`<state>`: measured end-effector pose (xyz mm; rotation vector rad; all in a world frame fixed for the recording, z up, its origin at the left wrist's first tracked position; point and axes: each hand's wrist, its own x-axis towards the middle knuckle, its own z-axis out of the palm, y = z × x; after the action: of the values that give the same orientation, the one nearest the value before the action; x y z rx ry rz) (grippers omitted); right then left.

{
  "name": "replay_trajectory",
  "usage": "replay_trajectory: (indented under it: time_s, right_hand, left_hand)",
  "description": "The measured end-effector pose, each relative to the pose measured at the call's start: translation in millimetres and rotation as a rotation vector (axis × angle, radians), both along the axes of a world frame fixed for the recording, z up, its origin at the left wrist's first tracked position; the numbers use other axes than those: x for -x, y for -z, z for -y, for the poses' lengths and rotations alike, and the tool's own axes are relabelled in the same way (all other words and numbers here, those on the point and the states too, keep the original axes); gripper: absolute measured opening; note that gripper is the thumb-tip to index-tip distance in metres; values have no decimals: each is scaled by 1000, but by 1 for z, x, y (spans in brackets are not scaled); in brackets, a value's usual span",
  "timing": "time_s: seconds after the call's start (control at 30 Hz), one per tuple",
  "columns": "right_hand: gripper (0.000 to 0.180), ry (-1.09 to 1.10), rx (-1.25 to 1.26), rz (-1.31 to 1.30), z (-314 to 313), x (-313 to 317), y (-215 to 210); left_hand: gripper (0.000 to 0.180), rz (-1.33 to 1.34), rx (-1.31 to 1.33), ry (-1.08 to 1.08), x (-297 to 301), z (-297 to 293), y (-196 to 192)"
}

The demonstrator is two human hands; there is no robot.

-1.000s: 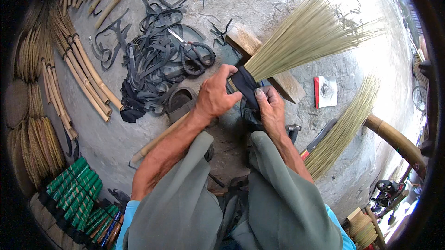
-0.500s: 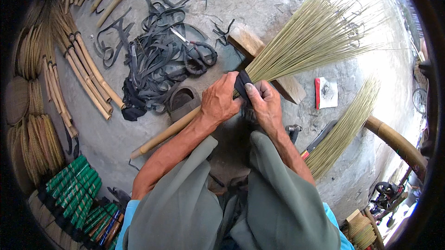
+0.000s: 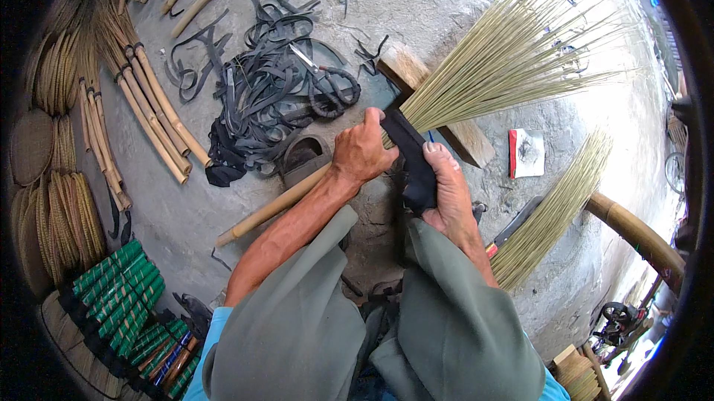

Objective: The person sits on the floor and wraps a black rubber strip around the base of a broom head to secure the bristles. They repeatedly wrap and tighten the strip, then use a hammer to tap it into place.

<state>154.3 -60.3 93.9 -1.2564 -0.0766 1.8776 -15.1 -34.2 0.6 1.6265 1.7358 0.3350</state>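
Note:
A broom of pale straw bristles (image 3: 498,66) lies slantwise before me, its bamboo handle (image 3: 274,210) running down to the left under my forearm. My left hand (image 3: 361,150) is closed around the neck, where handle and bristles meet. A wide black strip (image 3: 411,152), rubber or cloth, goes round that neck and stretches toward me. Its lower part is gripped by my right hand (image 3: 451,189), thumb on top; the other fingers are mostly hidden. Beneath the bristles lies a wooden block (image 3: 470,145).
Scissors (image 3: 320,78) rest on a heap of dark strips (image 3: 256,96), beside a sandal (image 3: 305,157). Right of me are a knife (image 3: 517,224), a second straw bundle (image 3: 558,211) and a small red-and-white packet (image 3: 526,153). Bamboo-handled brooms (image 3: 152,107) and green-wrapped handles (image 3: 123,289) lie left.
My right hand has moved down and toward me from the broom's neck, drawing out a longer length of the black strip. My left hand stays at the neck.

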Motion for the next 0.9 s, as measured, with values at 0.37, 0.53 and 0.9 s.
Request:
replay_trajectory:
  time_s: [0.37, 0.53, 0.9]
  right_hand:
    - [25, -162, -111, 322, -3, -14, 64]
    - [33, -293, -428, 600, -24, -11, 102]
    - [40, -424, -499, 829, -37, -10, 75]
  left_hand:
    - [84, 577, 386, -74, 21, -25, 18]
    - [60, 1118, 276, -397, 30, -30, 27]
    - [67, 878, 594, -259, 9, -46, 30]
